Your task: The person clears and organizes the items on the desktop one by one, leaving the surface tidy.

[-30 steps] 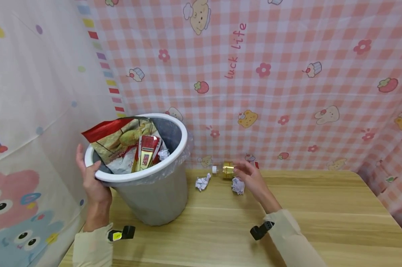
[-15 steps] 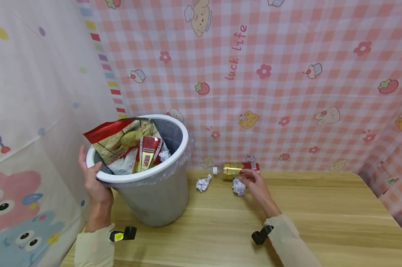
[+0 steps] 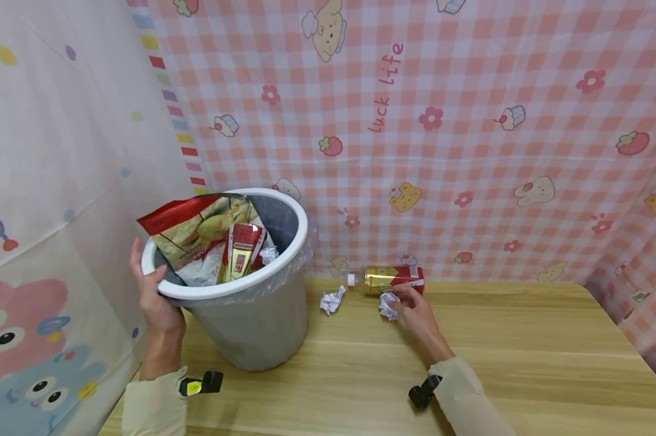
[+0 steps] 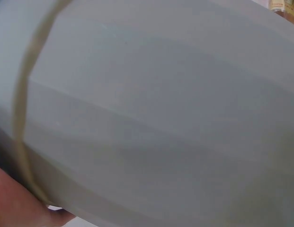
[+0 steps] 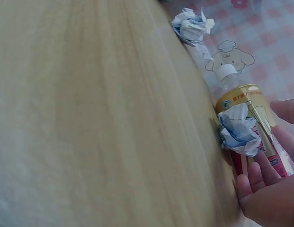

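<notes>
A grey trash bin (image 3: 251, 327) with a white rim and clear liner stands at the left of the table, filled with wrappers and cartons. My left hand (image 3: 161, 309) holds its rim at the near left side; in the left wrist view the bin's grey wall (image 4: 151, 104) fills most of the picture. My right hand (image 3: 419, 315) is at a crumpled paper ball (image 3: 387, 307), its thumb and fingers apart. In the right wrist view the fingertips reach the lower edge of the paper ball (image 5: 239, 130); the thumb stands off from it.
A bottle (image 3: 390, 279) with a gold and red label and white cap lies on its side behind the paper ball. Another crumpled paper (image 3: 332, 300) sits between bottle and bin. A pink checked cloth (image 3: 469, 151) hangs along the wooden table's (image 3: 513, 351) back edge.
My right hand has come down and nearer from over the bottle to the paper ball, leaving the bottle's label in sight. The left hand keeps its hold on the bin.
</notes>
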{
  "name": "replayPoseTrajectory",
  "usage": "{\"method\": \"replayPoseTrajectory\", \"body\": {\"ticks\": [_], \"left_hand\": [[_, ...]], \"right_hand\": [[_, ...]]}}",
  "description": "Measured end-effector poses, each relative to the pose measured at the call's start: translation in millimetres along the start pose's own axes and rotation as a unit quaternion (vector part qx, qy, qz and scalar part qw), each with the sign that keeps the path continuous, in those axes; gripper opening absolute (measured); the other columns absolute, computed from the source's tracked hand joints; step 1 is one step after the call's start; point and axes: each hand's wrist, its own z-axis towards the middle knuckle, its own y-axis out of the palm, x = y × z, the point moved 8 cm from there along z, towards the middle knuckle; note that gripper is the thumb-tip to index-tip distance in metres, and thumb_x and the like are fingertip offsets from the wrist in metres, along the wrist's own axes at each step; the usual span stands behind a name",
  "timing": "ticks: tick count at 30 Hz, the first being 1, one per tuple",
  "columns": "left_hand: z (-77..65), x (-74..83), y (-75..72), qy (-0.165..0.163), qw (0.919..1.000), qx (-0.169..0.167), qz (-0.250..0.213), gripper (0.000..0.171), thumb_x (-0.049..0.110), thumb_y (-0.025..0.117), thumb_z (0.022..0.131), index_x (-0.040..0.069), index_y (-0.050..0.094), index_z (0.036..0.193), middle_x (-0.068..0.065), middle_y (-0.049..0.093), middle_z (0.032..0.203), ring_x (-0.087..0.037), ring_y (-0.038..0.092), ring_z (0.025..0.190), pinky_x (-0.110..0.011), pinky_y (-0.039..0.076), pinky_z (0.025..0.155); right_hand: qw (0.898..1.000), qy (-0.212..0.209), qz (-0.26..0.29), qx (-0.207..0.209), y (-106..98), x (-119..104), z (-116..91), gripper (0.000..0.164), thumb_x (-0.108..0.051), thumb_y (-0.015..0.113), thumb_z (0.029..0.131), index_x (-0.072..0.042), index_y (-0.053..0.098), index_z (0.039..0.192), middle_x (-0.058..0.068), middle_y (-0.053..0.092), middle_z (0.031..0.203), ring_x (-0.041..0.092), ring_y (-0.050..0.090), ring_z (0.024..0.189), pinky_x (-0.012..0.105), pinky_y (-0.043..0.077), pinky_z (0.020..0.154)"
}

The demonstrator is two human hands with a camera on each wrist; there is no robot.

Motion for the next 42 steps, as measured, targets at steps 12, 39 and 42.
{"method": "replayPoseTrajectory", "body": {"ticks": [12,39,42], "left_hand": [[-0.6,-2.7,-3.0,-0.002,1.0,0.007,-0.006,0.066,0.017,0.032,0.092,0.017,0.019,0.157,-0.005,0.013,0.163,-0.018,0.012,0.148,-0.033,0.005,0.118],[-0.7,-2.5,-1.0,0.005,1.0,-0.002,-0.002,0.064,0.019,0.033,0.092,0.019,0.022,0.155,-0.004,0.016,0.162,-0.018,0.014,0.147,-0.034,0.006,0.118],[-0.4,-3.1,-0.5,0.003,1.0,-0.003,-0.001,0.064,0.02,0.033,0.093,0.02,0.021,0.155,-0.002,0.016,0.162,-0.018,0.014,0.148,-0.035,0.005,0.118]], "right_hand": [[0.998,-0.01,-0.05,-0.038,13,10,-2,0.043,-0.011,0.068,0.091,-0.009,0.059,0.133,0.017,0.058,0.118,0.026,0.054,0.103,0.032,0.041,0.083],[0.99,-0.062,-0.093,-0.08,20,7,-6,0.049,-0.011,0.07,0.091,-0.01,0.055,0.138,0.017,0.057,0.135,0.03,0.056,0.114,0.051,0.041,0.099],[0.99,-0.062,-0.094,-0.08,20,7,-5,0.049,-0.01,0.07,0.091,-0.009,0.055,0.138,0.017,0.057,0.134,0.029,0.056,0.114,0.051,0.042,0.1]]}}
